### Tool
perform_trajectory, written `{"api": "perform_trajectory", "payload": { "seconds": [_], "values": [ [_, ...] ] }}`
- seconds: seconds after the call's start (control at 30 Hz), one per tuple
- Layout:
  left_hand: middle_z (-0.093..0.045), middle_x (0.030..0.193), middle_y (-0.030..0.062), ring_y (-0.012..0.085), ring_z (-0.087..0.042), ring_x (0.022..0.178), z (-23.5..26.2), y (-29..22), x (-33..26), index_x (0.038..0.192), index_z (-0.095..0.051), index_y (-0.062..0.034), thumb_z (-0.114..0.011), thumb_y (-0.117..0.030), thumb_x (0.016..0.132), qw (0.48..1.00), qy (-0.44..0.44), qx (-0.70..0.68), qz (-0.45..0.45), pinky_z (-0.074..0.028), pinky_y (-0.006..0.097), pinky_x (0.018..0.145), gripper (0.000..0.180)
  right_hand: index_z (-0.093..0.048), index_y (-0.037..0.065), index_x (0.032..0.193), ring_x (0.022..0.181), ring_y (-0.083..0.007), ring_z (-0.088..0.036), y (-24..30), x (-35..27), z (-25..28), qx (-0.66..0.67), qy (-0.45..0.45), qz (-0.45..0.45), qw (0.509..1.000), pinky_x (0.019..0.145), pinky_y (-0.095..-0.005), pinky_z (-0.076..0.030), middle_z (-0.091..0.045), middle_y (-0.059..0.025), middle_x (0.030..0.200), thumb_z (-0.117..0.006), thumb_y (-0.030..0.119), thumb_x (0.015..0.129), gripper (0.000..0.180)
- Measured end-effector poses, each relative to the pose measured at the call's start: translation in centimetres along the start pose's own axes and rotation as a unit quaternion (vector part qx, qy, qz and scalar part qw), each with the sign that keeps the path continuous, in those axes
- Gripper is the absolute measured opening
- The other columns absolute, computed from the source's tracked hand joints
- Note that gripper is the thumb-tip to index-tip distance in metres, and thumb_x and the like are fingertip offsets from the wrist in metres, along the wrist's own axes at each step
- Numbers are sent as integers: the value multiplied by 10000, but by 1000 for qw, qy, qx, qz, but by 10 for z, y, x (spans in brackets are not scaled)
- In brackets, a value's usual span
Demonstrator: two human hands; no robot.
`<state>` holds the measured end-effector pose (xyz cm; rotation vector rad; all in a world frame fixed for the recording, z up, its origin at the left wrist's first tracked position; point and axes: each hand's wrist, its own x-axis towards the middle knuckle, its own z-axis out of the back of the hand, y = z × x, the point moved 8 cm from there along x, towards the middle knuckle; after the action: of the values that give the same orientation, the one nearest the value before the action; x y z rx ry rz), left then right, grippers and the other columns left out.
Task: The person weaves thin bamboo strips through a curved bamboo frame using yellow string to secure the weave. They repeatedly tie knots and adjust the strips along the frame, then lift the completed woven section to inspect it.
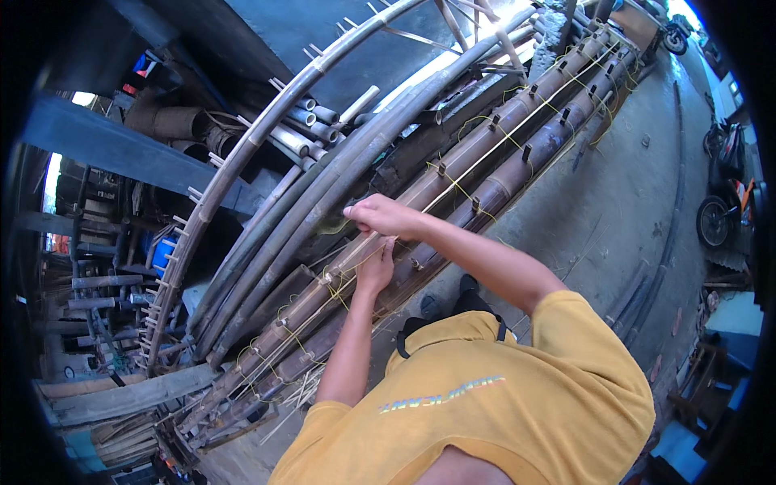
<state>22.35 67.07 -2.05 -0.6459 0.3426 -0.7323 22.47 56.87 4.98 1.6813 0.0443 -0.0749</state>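
Two long brown bamboo poles (453, 163) run side by side, diagonally, from lower left to upper right. Yellow cord (459, 187) loops around them at intervals, with dark short pegs (526, 153) standing out along their length. Over the farther pole, my right hand (380, 217) is closed in a fist; whatever lies inside it is hidden. Just below it, my left hand (376, 267) is against the same pole with its fingers drawn together, and I cannot make out what they grip. A thin pale strip (485, 164) lies lengthwise between the poles.
Beyond the poles, a curved bamboo piece with pegs (267, 121) arches upward, beside several bent grey poles (323, 190). Cut bamboo tubes (295, 139) are stacked behind it. Motorcycles (723, 202) stand at the far right across the concrete floor (602, 194), where long dark poles (671, 242) lie.
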Motion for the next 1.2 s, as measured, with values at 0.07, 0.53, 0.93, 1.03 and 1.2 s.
{"api": "perform_trajectory", "payload": {
  "seconds": [0.07, 0.53, 0.93, 1.03, 1.2],
  "values": [
    [-691, 978, 232, 444, -650, 984, -5, 24, -11, 1099, -692, -107, -498, -351, 1012, 998, -47, 51, -10, -498, 532, 829, 323, -514, 5, 695, 596, -103, -411, 42, -66, -28, -39, 63, -12, 997, 551, -308, -398, -439, 1, 601, -490, 357, 1032, 488],
    [-706, 873, 229, 389, -707, 787, 40, 31, 102, 1032, -711, -56, -516, -276, 1003, 969, -244, 24, -18, -545, 473, 713, 295, -637, 55, 657, 705, -352, -655, -69, -160, -68, -435, 41, 165, 884, 943, -455, -478, -643, -162, 651, -585, 254, 910, 326],
    [-691, 1102, 249, 403, -658, 1077, 126, 136, -77, 1199, -657, -21, -588, -233, 960, 987, 35, 108, 113, -500, 477, 924, 327, -633, 87, 1062, 845, -148, -621, -163, -151, -225, 541, -180, -318, 757, 790, -319, -521, -656, -42, 965, -574, 301, 984, 235],
    [-703, 1025, 248, 450, -664, 981, 88, 135, -119, 1149, -638, -73, -629, -344, 932, 997, 10, 73, 32, -502, 516, 898, 347, -584, 98, 919, 818, -135, -575, -117, -136, -189, 312, -430, 6, 848, 731, -303, -468, -605, -35, 869, -491, 268, 1022, 220],
    [-704, 976, 227, 417, -679, 927, 78, 129, -119, 1143, -590, -122, -569, -365, 986, 997, -73, -34, 15, -514, 501, 821, 290, -667, 30, 925, 877, -278, -633, 8, -37, -272, -245, -5, 82, 966, 880, -424, -471, -671, -118, 912, -400, 397, 1053, 472]
  ]
}}
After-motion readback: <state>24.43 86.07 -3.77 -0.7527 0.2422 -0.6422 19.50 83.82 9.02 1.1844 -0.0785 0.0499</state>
